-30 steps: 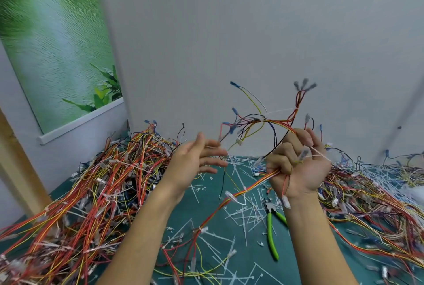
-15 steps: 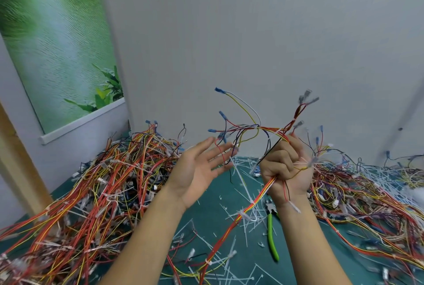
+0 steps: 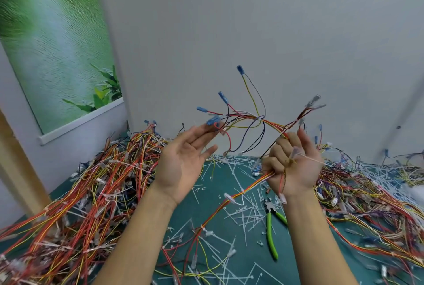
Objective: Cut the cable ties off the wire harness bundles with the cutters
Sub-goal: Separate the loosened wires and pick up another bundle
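Below the fingers of the right hand (image 3: 291,165), clenched round the wire harness (image 3: 250,188), the bundle slants down-left onto the table (image 3: 190,213). Above them, loose strands fan up-left toward the left hand (image 3: 183,163), fingers straight, holding nothing. Fingertips touching the blue ends (image 3: 212,121)? Blurred, cannot tell. Cutters (image 3: 270,234) lie beneath the right wrist, one handle partly hidden.

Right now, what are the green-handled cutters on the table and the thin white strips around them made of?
The green-handled cutters: dark grey head looks like dull metal, probably steel; the handles look like smooth bright green plastic or rubber sleeves. The thin white strips: probably plastic, maybe nylon, pale and stiff enough to lie straight; they look like cut cable ties.
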